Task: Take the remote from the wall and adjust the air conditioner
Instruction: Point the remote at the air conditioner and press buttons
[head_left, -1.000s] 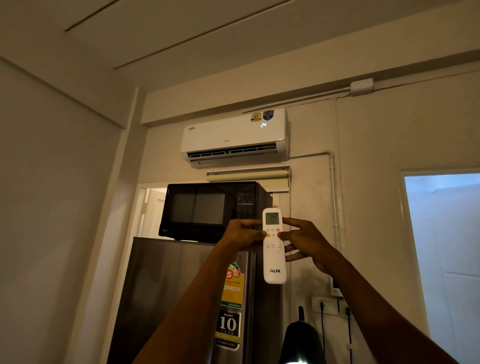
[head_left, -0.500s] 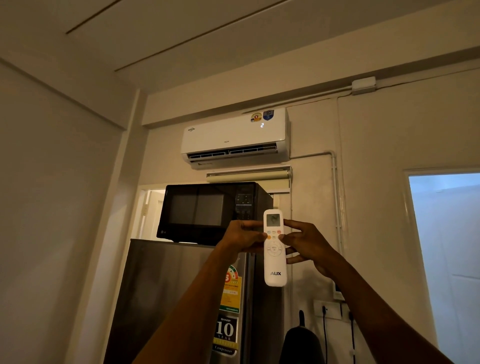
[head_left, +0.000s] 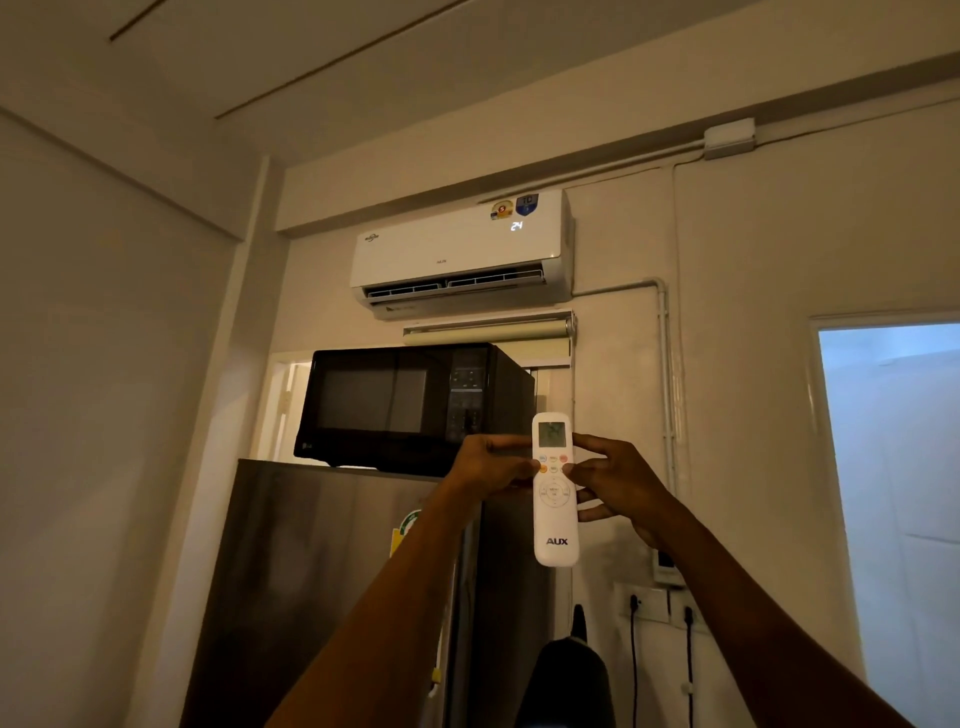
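Observation:
A white AUX remote (head_left: 555, 519) stands upright in front of me, its small screen lit at the top. My left hand (head_left: 491, 467) grips its left edge, thumb near the coloured buttons. My right hand (head_left: 618, 483) holds the right edge, its thumb resting on the upper buttons. High on the wall above hangs the white air conditioner (head_left: 457, 249), its louvre open and its display reading 24.
A black microwave (head_left: 410, 405) sits on top of a steel fridge (head_left: 332, 587) just behind the remote. Wall sockets (head_left: 657, 603) with plugged cables are at lower right, beside a bright doorway (head_left: 893, 493). A dark object (head_left: 569, 680) rises at the bottom.
Both hands and the remote have stayed nearly still. The air conditioner's display showed 24, flickered to a single digit, and reads 24 again.

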